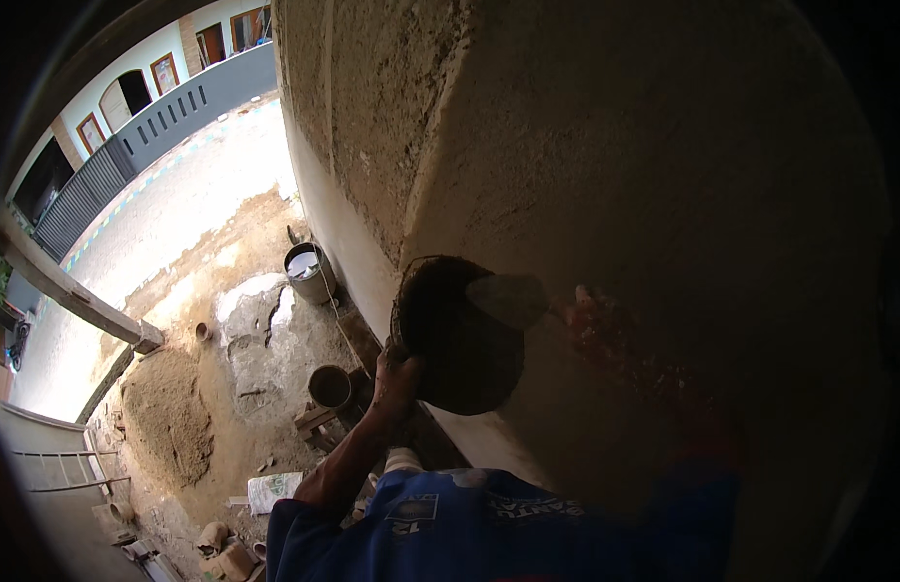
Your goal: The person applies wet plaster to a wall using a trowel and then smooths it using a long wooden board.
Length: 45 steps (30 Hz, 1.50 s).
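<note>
My left hand (397, 373) grips the left side of a dark, round, mortar-crusted bucket (465, 369), held up beside the wall. My right hand (591, 315), in shadow, is closed on the handle of a trowel (508, 296), whose blade is over the bucket's upper right part. The bucket's contents are too dark to make out. The wall (615, 165) fills the right side, with rough render at its upper left and a smoother, dim surface to the right.
Below stand a pail of water (312, 281), another pail (331, 386) and planks (358, 335). A sand pile (169, 417), a sack (273, 493) and rubble lie on the ground. A post (101, 310) crosses the left, before a sunlit street and grey boundary wall.
</note>
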Tool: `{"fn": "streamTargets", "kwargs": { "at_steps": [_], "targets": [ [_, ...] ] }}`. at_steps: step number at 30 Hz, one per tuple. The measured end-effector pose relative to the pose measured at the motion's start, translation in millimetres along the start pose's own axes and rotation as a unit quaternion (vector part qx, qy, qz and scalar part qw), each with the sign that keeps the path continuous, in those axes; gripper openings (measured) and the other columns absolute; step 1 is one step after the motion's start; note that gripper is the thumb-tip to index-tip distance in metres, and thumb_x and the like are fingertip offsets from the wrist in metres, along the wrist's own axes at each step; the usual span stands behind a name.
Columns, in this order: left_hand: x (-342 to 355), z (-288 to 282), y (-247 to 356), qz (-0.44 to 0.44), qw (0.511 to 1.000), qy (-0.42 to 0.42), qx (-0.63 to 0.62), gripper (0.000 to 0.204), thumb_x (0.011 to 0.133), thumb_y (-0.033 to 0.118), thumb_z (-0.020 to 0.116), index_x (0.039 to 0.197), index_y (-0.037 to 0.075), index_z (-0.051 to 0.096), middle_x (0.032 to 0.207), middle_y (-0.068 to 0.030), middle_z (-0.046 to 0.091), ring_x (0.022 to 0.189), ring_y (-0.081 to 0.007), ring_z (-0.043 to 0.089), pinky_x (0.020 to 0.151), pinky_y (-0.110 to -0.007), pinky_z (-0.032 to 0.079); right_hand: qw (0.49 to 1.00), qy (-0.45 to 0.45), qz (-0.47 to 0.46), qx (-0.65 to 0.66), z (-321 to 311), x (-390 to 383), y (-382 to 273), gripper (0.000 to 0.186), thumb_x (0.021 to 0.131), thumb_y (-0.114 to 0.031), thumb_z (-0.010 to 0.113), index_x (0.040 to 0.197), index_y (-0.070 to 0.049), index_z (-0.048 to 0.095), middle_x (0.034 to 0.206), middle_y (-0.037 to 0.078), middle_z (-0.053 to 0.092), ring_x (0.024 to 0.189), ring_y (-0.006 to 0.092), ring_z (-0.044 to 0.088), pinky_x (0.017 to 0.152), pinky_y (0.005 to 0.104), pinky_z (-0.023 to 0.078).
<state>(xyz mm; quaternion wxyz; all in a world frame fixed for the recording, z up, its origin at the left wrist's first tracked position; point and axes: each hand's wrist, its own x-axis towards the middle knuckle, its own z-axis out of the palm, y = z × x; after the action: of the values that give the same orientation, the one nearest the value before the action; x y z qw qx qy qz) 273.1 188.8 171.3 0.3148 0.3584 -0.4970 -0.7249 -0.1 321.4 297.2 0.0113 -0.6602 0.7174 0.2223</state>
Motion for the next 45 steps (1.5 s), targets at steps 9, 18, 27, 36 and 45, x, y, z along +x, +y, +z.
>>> {"fn": "streamTargets", "kwargs": {
  "at_steps": [9, 18, 27, 36, 45],
  "targets": [
    [10.8, 7.4, 18.3, -0.024, 0.998, -0.061, 0.006, 0.025, 0.073, 0.007, 0.051, 0.096, -0.004, 0.056, 0.08, -0.0043, 0.058, 0.068, -0.0102, 0.053, 0.058, -0.024, 0.044, 0.982, 0.008, -0.143, 0.12, 58.4, 44.2, -61.9, 0.034, 0.084, -0.02, 0.052, 0.116, -0.009, 0.052, 0.11, 0.013, 0.055, 0.096, 0.0237, 0.056, 0.08, 0.0345, 0.047],
    [12.8, 3.4, 28.9, 0.004, 0.997, -0.032, -0.065, 0.019, 0.073, 0.007, 0.053, 0.089, -0.001, 0.057, 0.07, -0.0025, 0.057, 0.057, -0.0104, 0.053, 0.049, -0.024, 0.044, 0.942, 0.128, -0.089, 0.299, 73.0, 35.2, -49.0, 0.034, 0.083, -0.024, 0.052, 0.113, -0.011, 0.052, 0.1, 0.015, 0.057, 0.088, 0.0308, 0.058, 0.078, 0.0397, 0.049],
    [17.6, -18.1, 27.0, 0.028, 0.998, -0.009, -0.064, 0.022, 0.077, 0.011, 0.052, 0.092, -0.004, 0.058, 0.076, -0.0048, 0.059, 0.063, -0.0138, 0.057, 0.054, -0.027, 0.048, 0.954, 0.166, 0.005, 0.248, -95.5, 26.5, -0.2, 0.049, 0.078, -0.029, 0.063, 0.119, -0.009, 0.045, 0.103, 0.013, 0.059, 0.094, 0.0272, 0.059, 0.078, 0.0377, 0.05],
    [23.4, -48.8, 3.0, 0.064, 0.995, 0.069, -0.014, 0.013, 0.076, 0.012, 0.052, 0.079, 0.001, 0.057, 0.061, 0.0008, 0.05, 0.053, -0.0075, 0.048, 0.045, -0.024, 0.04, 0.89, 0.316, -0.086, 0.318, -316.5, -9.3, 12.2, 0.04, 0.074, -0.014, 0.066, 0.107, 0.002, 0.052, 0.082, 0.012, 0.063, 0.077, 0.0208, 0.063, 0.07, 0.0345, 0.051],
    [19.6, -76.2, -17.4, -0.01, 0.997, 0.075, 0.016, 0.019, 0.073, 0.012, 0.053, 0.083, -0.004, 0.057, 0.07, -0.003, 0.056, 0.062, -0.0095, 0.051, 0.052, -0.026, 0.042, 0.799, 0.466, 0.069, 0.374, -353.8, 53.0, 140.7, 0.05, 0.078, -0.023, 0.062, 0.117, 0.005, 0.047, 0.082, 0.01, 0.061, 0.061, 0.0119, 0.057, 0.05, 0.0296, 0.046]
  ]
}}
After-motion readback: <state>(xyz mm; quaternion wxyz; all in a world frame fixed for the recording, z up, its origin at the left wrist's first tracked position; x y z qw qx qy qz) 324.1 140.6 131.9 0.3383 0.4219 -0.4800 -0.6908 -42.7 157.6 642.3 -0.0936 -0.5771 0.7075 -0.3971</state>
